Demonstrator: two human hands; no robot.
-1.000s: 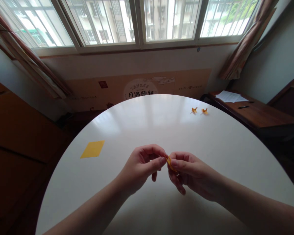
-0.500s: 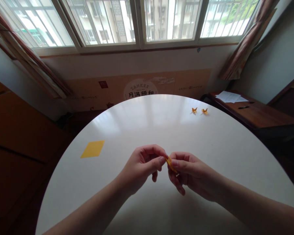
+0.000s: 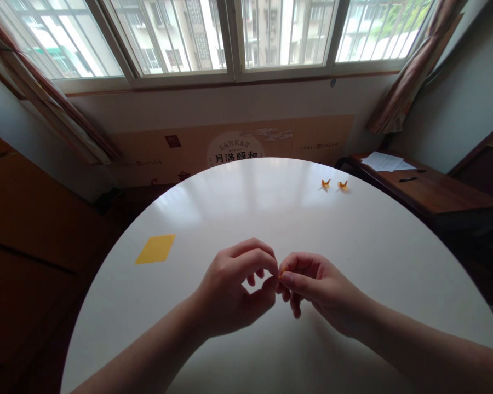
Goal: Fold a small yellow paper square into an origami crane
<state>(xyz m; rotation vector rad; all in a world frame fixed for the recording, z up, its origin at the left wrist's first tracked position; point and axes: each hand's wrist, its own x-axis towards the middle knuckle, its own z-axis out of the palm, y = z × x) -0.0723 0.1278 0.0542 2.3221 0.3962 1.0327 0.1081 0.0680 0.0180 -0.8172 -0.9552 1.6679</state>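
Between my two hands, above the white round table (image 3: 213, 213), is a small piece of folded yellow origami paper (image 3: 281, 275); mostly fingers hide it. My right hand (image 3: 312, 282) pinches it between thumb and forefinger, the other fingers curled below. My left hand (image 3: 242, 282) meets it from the other side, thumb and forefinger curved into a ring with their tips at the paper. On the table's left lies a flat yellow paper square (image 3: 156, 249). Two small folded paper birds, one (image 3: 326, 184) beside the other (image 3: 343, 185), stand near the far right edge.
The table's curved rim runs around the far side. A brown wooden desk (image 3: 443, 189) with white sheets (image 3: 386, 161) and a dark pen (image 3: 408, 179) stands to the right. Behind the table are a printed cardboard panel (image 3: 148, 148), a barred window and curtains (image 3: 398, 98).
My left hand has turned, its fingers now arched over into a ring with the thumb. The folded paper is more hidden, and my right fingers have shifted slightly up and left.
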